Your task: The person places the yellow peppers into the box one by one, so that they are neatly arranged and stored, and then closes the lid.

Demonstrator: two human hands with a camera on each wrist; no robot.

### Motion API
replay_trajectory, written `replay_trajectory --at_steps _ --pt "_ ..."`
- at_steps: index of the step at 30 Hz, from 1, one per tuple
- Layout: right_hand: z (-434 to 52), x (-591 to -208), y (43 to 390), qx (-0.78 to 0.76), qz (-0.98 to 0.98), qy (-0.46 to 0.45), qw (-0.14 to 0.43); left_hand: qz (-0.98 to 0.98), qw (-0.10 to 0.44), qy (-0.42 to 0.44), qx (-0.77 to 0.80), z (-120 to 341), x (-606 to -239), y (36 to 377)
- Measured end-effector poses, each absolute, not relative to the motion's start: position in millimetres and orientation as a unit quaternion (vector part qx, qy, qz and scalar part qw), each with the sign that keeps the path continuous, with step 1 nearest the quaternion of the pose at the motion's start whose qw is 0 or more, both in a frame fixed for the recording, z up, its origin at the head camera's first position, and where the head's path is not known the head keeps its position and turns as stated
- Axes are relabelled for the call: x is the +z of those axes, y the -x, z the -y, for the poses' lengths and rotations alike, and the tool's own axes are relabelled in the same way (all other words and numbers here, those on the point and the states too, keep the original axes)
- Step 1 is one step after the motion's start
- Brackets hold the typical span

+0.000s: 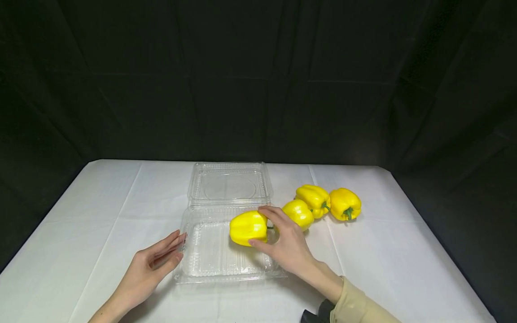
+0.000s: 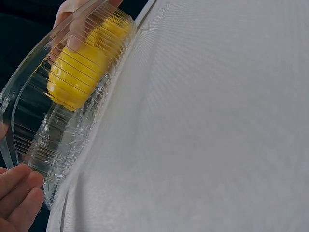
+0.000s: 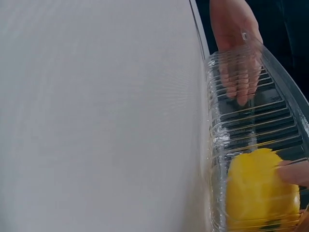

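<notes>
Gripping yellow pepper point(image 1: 248, 228) over clear tray point(image 1: 210, 264): right hand point(image 1: 287, 242); left hand point(image 1: 155, 262) steadying tray edge.

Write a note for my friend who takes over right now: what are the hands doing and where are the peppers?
Right hand: grips one yellow pepper, low inside the clear box.
Left hand: open, straight fingers against the box's left wall.
The lid lies open behind.
Three more peppers wait on the white table, right of the box.
Done: the first pepper is nearly in.
Left, it seems: release it, add the others, perhaps close the lid.
</notes>
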State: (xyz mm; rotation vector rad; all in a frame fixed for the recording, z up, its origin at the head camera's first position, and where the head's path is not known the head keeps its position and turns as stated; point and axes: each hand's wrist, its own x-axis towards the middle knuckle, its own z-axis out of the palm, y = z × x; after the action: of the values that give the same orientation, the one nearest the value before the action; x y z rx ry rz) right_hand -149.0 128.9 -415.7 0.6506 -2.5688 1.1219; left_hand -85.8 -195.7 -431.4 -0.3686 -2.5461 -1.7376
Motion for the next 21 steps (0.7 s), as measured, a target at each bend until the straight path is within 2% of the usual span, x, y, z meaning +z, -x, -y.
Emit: replay_trajectory --at_steps 21 --pt "-125.6 -417.6 146.8 0.369 0.894 -0.219 0.132 0.816 0.023 0.127 -0.564 195.2 -431.4 85.0"
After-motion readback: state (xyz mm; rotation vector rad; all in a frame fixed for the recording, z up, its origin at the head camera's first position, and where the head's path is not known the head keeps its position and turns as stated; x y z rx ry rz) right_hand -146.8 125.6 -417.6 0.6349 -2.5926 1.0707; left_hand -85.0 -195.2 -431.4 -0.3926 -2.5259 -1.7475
